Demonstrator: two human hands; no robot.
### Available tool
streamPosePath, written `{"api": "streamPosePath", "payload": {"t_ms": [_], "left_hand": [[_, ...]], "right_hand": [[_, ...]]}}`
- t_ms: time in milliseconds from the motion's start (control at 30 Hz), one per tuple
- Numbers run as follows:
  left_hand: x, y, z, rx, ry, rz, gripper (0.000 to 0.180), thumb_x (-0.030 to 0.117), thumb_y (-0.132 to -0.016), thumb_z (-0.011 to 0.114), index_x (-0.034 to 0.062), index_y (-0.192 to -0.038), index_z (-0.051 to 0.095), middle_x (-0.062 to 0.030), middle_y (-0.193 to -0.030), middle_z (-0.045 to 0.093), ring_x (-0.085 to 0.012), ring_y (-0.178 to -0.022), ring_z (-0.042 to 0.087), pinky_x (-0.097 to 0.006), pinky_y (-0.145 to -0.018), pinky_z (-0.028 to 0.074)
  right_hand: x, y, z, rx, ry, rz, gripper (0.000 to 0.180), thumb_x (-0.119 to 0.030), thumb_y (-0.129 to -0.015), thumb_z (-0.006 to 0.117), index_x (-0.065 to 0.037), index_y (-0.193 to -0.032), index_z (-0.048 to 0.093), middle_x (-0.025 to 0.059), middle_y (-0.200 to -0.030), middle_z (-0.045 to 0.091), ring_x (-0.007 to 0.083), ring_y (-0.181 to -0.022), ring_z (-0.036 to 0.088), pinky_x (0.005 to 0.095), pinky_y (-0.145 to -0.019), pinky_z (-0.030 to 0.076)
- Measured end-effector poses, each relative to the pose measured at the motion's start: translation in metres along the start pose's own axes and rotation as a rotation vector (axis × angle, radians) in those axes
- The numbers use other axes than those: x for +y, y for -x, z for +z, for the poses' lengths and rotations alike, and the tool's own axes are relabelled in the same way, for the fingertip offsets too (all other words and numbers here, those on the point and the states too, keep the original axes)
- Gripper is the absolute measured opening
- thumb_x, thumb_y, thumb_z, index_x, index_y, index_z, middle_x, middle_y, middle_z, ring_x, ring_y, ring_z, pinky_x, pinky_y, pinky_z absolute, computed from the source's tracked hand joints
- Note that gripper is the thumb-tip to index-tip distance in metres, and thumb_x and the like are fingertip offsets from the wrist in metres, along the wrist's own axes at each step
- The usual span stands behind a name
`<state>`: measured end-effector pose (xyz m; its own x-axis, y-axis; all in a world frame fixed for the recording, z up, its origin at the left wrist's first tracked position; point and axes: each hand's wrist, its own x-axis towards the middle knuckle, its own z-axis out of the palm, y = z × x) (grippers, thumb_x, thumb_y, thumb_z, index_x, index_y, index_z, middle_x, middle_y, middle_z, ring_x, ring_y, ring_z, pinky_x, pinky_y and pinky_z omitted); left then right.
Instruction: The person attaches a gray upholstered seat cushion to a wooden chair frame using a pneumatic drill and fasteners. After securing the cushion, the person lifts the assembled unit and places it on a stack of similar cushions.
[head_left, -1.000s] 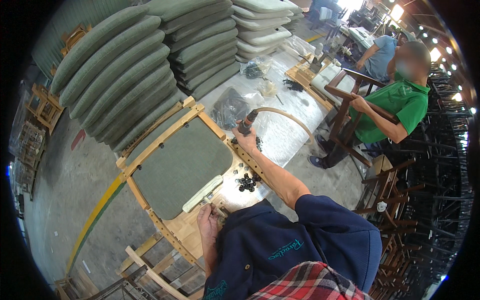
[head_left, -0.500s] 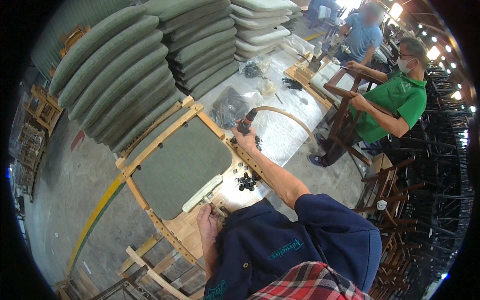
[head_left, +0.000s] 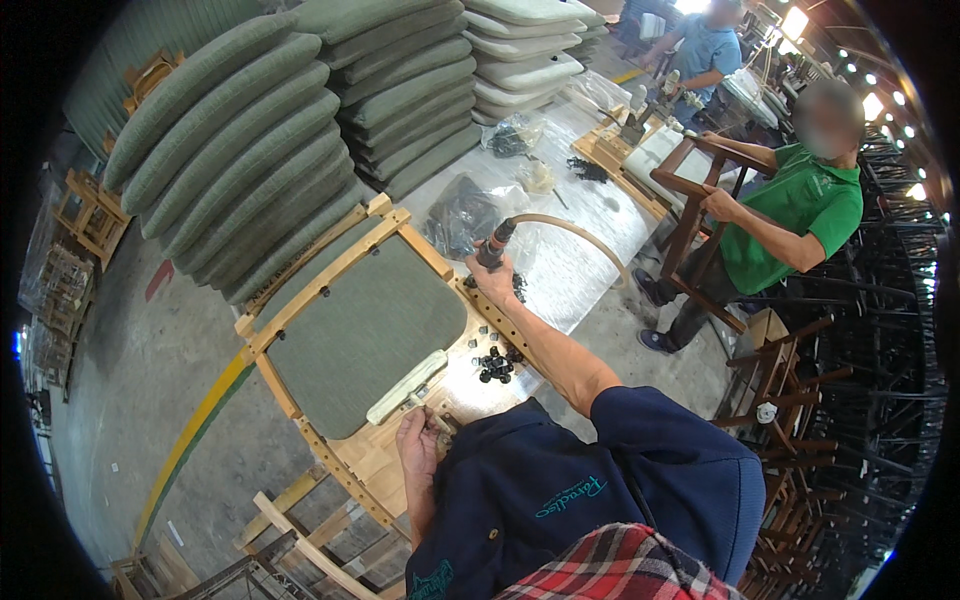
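Holding one power tool [head_left: 498, 243]: right hand [head_left: 493, 282], grip closed round it, 2 o'clock from one green pad [head_left: 365, 330] between wooden rails [head_left: 340, 268]. Left hand [head_left: 416, 442] at 5; grip: cannot tell. Black parts [head_left: 494, 366] heaped at 4, count unclear. Two green cushion stacks [head_left: 240, 150] at 11 and 12. Pale bar [head_left: 405, 387] blocks pad's 5 o'clock edge; plastic bag [head_left: 460, 212] beside tool.

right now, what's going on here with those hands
The person's right hand grips a tool with a hose, near a wooden frame that holds a flat green cushion. The left hand is by a pale strip; what it holds is hard to make out. Small black parts lie loose nearby. Farther off, a worker in a green shirt holds a dark chair frame.
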<state>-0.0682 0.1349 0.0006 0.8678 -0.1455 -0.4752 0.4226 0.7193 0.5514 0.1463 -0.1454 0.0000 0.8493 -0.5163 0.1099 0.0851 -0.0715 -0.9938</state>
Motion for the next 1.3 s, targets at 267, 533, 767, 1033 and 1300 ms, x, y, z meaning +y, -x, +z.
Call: {"api": "streamPosePath", "payload": {"t_ms": [267,533,767,1033,1300], "left_hand": [[0.003,0.003,0.005,-0.004,-0.008,-0.003,0.012,0.012,-0.097,0.061,0.0026,-0.103,0.064,-0.0062,-0.091,0.067,-0.0125,-0.077,0.06,-0.024,-0.071,0.052],[0.002,0.002,0.002,-0.005,-0.03,0.002,0.011,0.014,-0.097,0.061,0.0047,-0.102,0.064,-0.0059,-0.092,0.067,-0.0126,-0.079,0.061,-0.026,-0.073,0.052],[0.002,0.007,0.01,0.026,-0.006,0.008,0.014,0.019,-0.099,0.059,0.0057,-0.101,0.061,-0.007,-0.091,0.066,-0.0139,-0.079,0.061,-0.027,-0.072,0.052],[-0.008,0.0,-0.016,0.03,0.112,-0.021,0.024,0.027,-0.099,0.059,0.0034,-0.094,0.062,-0.0055,-0.082,0.062,-0.0134,-0.075,0.057,-0.028,-0.068,0.047],[-0.004,0.0,-0.003,0.04,-0.106,-0.046,0.019,0.02,-0.098,0.059,0.0012,-0.1,0.064,-0.0069,-0.096,0.067,-0.0109,-0.084,0.057,-0.026,-0.076,0.047]], "right_hand": [[-0.001,0.002,0.001,-0.012,0.01,-0.041,0.032,-0.012,-0.082,0.072,-0.003,-0.11,0.06,-0.0014,-0.084,0.059,0.0075,-0.075,0.056,0.0254,-0.07,0.047],[0.001,0.001,0.0,-0.007,-0.009,-0.042,0.031,-0.014,-0.08,0.072,-0.005,-0.107,0.061,-0.0013,-0.082,0.06,0.0092,-0.074,0.055,0.0278,-0.071,0.047],[-0.002,0.003,-0.002,-0.025,-0.079,-0.044,0.031,-0.011,-0.084,0.071,-0.003,-0.111,0.059,-0.0026,-0.081,0.058,0.0064,-0.072,0.054,0.0244,-0.067,0.046],[0.0,0.006,0.013,0.024,-0.063,0.024,0.028,-0.008,-0.081,0.076,-0.006,-0.106,0.064,0.0016,-0.094,0.063,0.012,-0.083,0.057,0.0284,-0.074,0.048],[0.021,-0.008,-0.008,-0.09,-0.079,-0.085,0.03,-0.01,-0.087,0.069,-0.003,-0.115,0.059,-0.0047,-0.083,0.053,0.0054,-0.07,0.048,0.0232,-0.064,0.042]]}}
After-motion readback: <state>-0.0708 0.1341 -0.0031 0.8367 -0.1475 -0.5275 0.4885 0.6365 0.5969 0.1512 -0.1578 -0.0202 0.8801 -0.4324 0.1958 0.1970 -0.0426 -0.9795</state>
